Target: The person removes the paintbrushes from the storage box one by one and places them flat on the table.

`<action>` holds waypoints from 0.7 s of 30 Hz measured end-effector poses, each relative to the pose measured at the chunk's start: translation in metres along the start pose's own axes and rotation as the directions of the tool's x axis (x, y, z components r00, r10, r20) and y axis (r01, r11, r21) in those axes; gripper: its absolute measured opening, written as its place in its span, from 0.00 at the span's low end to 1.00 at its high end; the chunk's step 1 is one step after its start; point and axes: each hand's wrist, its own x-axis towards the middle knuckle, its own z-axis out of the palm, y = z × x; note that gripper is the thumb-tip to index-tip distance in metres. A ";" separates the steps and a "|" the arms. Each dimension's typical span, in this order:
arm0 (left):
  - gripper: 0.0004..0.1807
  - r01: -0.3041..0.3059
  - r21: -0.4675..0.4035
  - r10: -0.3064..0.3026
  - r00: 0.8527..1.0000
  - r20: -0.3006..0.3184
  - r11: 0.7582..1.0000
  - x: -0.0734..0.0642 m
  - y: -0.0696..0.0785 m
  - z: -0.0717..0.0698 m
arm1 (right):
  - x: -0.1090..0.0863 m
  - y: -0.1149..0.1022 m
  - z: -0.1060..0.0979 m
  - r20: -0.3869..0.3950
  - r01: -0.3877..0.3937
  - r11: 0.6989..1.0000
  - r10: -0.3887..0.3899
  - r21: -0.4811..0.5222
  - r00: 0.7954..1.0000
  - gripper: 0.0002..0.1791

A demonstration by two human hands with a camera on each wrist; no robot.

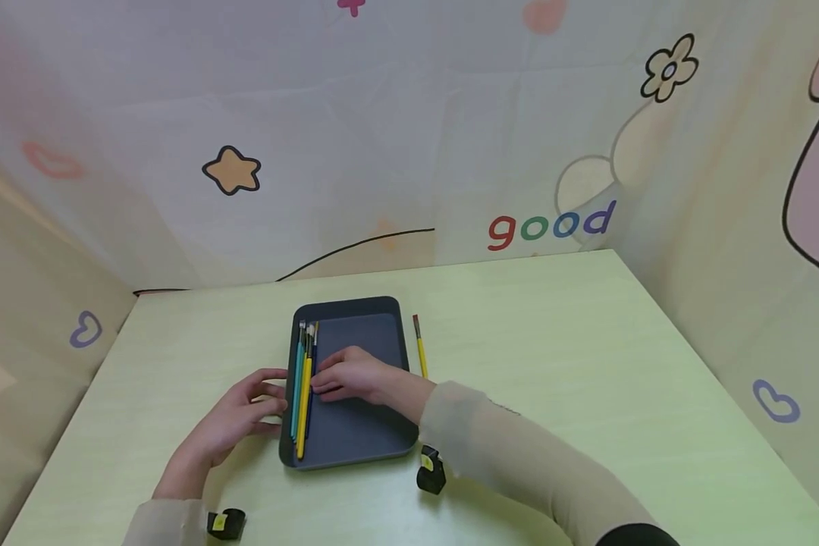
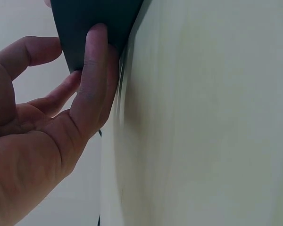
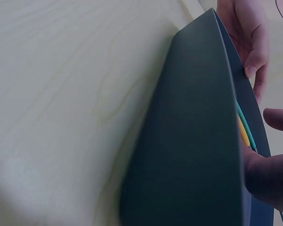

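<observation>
A dark grey tray (image 1: 365, 447) lies on the table. Along its left inner side rest several paintbrushes: teal ones, a yellow one (image 1: 303, 409) and a dark blue one (image 1: 308, 425). My right hand (image 1: 355, 375) reaches into the tray from the right, fingertips right at the dark blue brush; in the right wrist view its thumb (image 3: 278, 120) is apart from the finger below. My left hand (image 1: 235, 413) is at the tray's left side; its fingers (image 2: 92, 80) touch the outer wall and rim. Another yellow paintbrush (image 1: 420, 349) lies outside, right of the tray, partly hidden by my right forearm.
The pale wood table (image 1: 587, 364) extends on both sides. A printed cloth (image 1: 396, 152) stands behind it and along both sides. Small black devices with yellow labels sit by my left wrist (image 1: 227, 523) and near my right sleeve (image 1: 491, 425).
</observation>
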 end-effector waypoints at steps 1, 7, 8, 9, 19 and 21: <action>0.30 -0.001 0.001 0.001 1.000 0.000 1.000 0.000 0.000 0.000 | 0.000 0.000 0.001 -0.005 0.001 1.000 -0.001 0.002 1.000 0.27; 0.30 -0.007 0.005 0.007 1.000 0.014 1.000 0.000 0.000 0.000 | 0.003 0.002 0.005 0.003 0.008 1.000 -0.008 0.013 1.000 0.26; 0.30 -0.003 0.002 0.003 1.000 0.010 1.000 0.000 0.001 0.000 | 0.004 0.002 0.005 0.006 0.011 1.000 -0.011 0.012 1.000 0.26; 0.30 -0.007 0.004 0.007 1.000 0.015 1.000 0.000 0.001 0.000 | 0.004 0.003 0.006 0.005 0.017 1.000 -0.017 0.010 1.000 0.25; 0.31 -0.003 -0.008 0.003 1.000 0.025 1.000 -0.001 0.001 0.001 | 0.008 0.007 0.017 -0.042 0.050 0.999 -0.049 0.001 0.998 0.22; 0.31 -0.004 -0.002 0.004 1.000 0.025 1.000 0.000 0.001 0.000 | 0.010 0.008 0.019 -0.061 0.053 0.998 -0.054 -0.019 0.997 0.22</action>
